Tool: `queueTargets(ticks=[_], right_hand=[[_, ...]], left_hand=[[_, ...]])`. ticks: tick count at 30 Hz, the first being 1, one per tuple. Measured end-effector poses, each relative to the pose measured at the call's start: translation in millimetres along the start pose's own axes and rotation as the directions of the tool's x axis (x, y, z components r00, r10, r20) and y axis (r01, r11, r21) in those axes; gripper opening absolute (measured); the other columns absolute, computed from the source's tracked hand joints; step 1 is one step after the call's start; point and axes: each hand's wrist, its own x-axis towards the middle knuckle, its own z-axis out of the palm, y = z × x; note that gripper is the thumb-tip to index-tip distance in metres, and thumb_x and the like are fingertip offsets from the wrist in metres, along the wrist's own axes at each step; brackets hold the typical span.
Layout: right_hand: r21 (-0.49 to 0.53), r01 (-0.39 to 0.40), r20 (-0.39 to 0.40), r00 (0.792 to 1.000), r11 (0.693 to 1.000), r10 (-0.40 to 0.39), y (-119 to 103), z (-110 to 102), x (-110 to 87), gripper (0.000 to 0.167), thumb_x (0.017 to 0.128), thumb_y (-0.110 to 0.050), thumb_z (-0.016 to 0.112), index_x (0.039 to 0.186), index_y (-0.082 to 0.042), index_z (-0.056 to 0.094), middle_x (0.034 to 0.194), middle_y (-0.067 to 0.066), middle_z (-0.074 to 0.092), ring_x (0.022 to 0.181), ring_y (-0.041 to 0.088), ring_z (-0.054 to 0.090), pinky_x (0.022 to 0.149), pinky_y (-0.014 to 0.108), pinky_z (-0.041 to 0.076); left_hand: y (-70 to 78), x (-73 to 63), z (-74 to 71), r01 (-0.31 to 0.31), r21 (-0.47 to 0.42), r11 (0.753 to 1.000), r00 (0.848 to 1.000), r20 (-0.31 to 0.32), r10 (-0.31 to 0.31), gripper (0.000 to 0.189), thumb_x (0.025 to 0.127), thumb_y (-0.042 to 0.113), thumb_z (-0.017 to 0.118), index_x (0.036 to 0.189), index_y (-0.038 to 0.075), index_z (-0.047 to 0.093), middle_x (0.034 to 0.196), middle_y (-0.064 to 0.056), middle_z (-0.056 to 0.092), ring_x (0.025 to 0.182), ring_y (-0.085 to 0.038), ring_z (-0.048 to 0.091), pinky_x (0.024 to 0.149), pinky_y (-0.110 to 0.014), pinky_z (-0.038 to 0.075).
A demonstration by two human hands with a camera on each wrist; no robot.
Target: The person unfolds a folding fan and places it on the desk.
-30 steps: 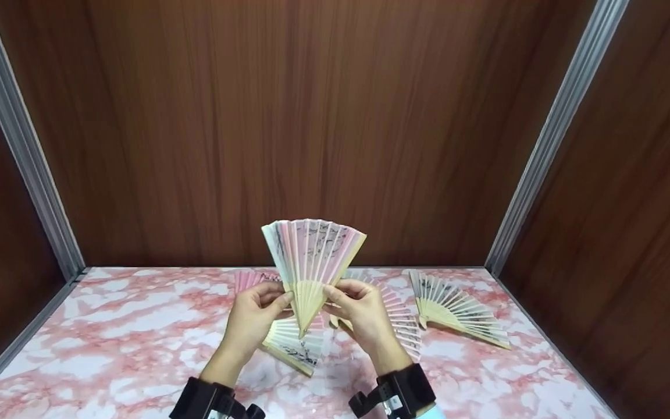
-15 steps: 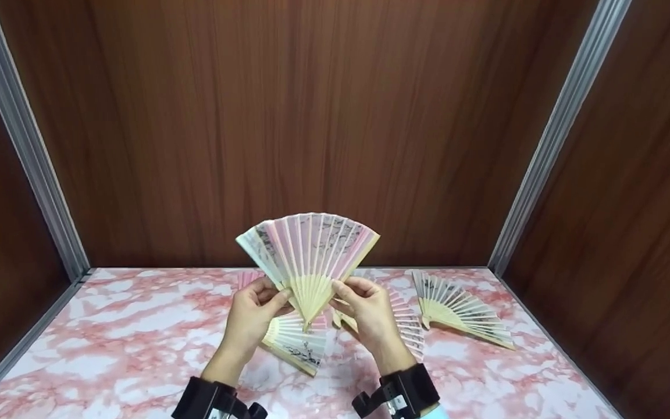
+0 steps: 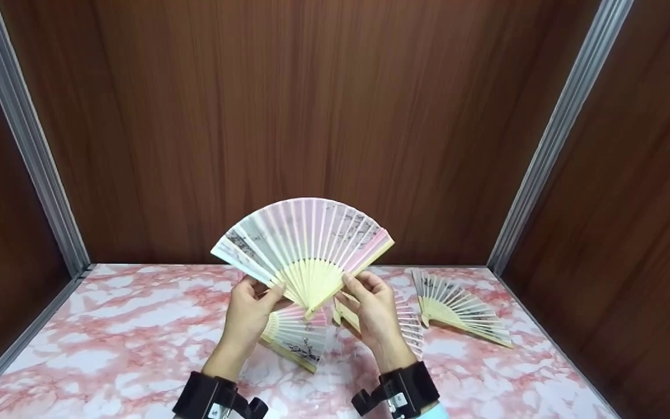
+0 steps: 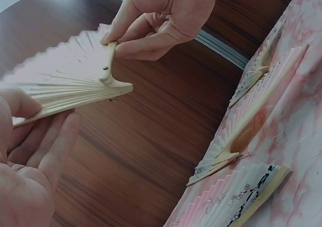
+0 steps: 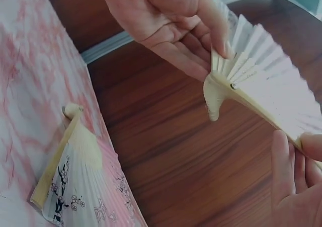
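Note:
Between both hands, raised above the table, is a folding fan (image 3: 306, 233) spread wide, with pale wooden ribs and a pink to pale grey leaf with dark branch prints. My left hand (image 3: 248, 317) pinches its left outer stick between thumb and fingers. On the other side my right hand (image 3: 373, 317) pinches the right outer stick near the ribs' lower part. In the left wrist view the fan (image 4: 65, 68) shows edge-on, its pivot end pointing to the right. The right wrist view shows the pivot of the fan (image 5: 232, 86) with the left hand (image 5: 176, 30) beside it.
On the pink marbled table (image 3: 108, 343) lie other spread fans: a pink and grey one (image 3: 297, 337) below the hands, a pink one (image 3: 407, 326) partly behind the right hand, and a grey one (image 3: 460, 308) at right. Brown wood-grain panels (image 3: 312, 116) stand around the table.
The held fan has spread from a narrow wedge to a wide arc, its left edge swinging left and down, its right edge slightly right. The fans on the table stay put.

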Motion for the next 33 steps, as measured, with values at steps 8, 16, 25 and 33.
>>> queueTargets(ticks=[8, 16, 25, 33], right_hand=[[0.018, 0.003, -0.027, 1.0, 1.0, -0.003, 0.4, 1.9, -0.3, 0.012, 0.105, 0.0, 0.064, 0.097, -0.009, 0.065, 0.091, -0.001, 0.069, 0.087, 0.01, 0.073, 0.086, 0.027, 0.068], [0.041, -0.004, -0.035, 0.999, 0.999, 0.005, 0.5, 4.6, -1.6, 0.007, 0.108, 0.0, 0.058, 0.103, -0.004, 0.061, 0.093, 0.001, 0.071, 0.084, 0.01, 0.076, 0.084, 0.024, 0.068], [0.249, -0.054, -0.028, 0.998, 0.967, 0.063, 10.3, 17.5, -7.2, 0.012, 0.111, 0.003, 0.051, 0.12, 0.006, 0.044, 0.098, 0.008, 0.072, 0.085, 0.012, 0.078, 0.089, 0.024, 0.067], [0.278, -0.03, -0.054, 0.997, 0.96, 0.047, 16.6, 24.5, -12.1, 0.013, 0.111, 0.004, 0.049, 0.122, 0.006, 0.041, 0.099, 0.007, 0.073, 0.085, 0.012, 0.079, 0.088, 0.025, 0.068]], left_hand=[[3.2, 1.9, 1.3, -0.001, -0.062, 0.998, 0.998, -0.067, -0.003, 0.032, 0.105, -0.002, 0.061, 0.135, -0.014, 0.056, 0.123, -0.025, 0.074, 0.097, -0.015, 0.078, 0.092, -0.037, 0.069], [3.5, 2.5, 1.2, 0.021, -0.131, 0.991, 0.996, -0.083, -0.032, 0.031, 0.107, -0.002, 0.061, 0.134, -0.014, 0.053, 0.112, -0.012, 0.072, 0.093, -0.012, 0.077, 0.091, -0.037, 0.069], [1.2, 3.7, 3.8, -0.008, -0.375, 0.927, 0.973, -0.215, -0.079, 0.029, 0.111, 0.003, 0.055, 0.136, -0.01, 0.048, 0.107, -0.008, 0.071, 0.088, -0.016, 0.08, 0.089, -0.032, 0.069], [-0.8, 2.3, 9.3, 0.041, -0.33, 0.943, 0.973, -0.202, -0.112, 0.025, 0.108, 0.003, 0.062, 0.129, -0.007, 0.054, 0.103, -0.005, 0.075, 0.087, -0.014, 0.079, 0.088, -0.029, 0.069]])
